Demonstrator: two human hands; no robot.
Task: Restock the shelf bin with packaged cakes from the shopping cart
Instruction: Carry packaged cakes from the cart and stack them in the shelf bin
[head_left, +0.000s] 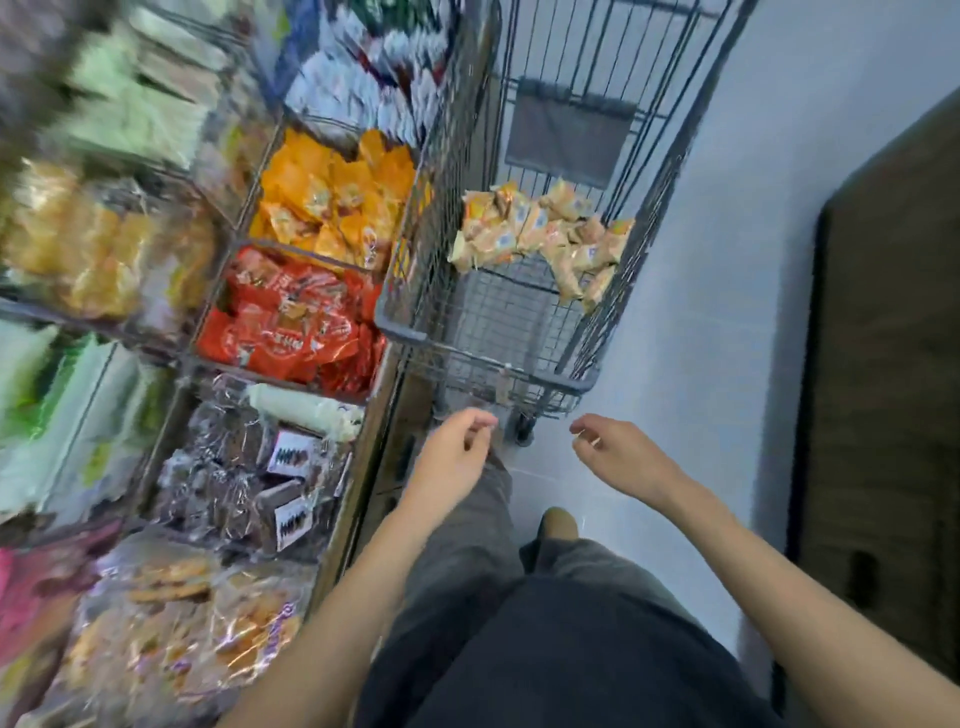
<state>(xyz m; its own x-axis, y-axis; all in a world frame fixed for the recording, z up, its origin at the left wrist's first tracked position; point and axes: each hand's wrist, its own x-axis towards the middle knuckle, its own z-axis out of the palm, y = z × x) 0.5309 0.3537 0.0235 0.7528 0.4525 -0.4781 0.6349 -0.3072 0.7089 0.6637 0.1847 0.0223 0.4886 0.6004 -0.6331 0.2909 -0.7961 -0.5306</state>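
**Aisle restock: cart beside shelf, both hands free**

Shopping cart (524, 332): parked against the shelf edge, likely for a short carry. Packaged cakes (540, 236): pale orange wrappers heaped in its far half. Shelf bin (332, 208): orange packs, level with the cart; probably the target, though print is unreadable. Left hand (452, 457) and right hand (618, 454): raised just short of the cart's near rail, fingers loosely curled, holding nothing. Upper-left bins smeared by blur; cart wheels mostly hidden.
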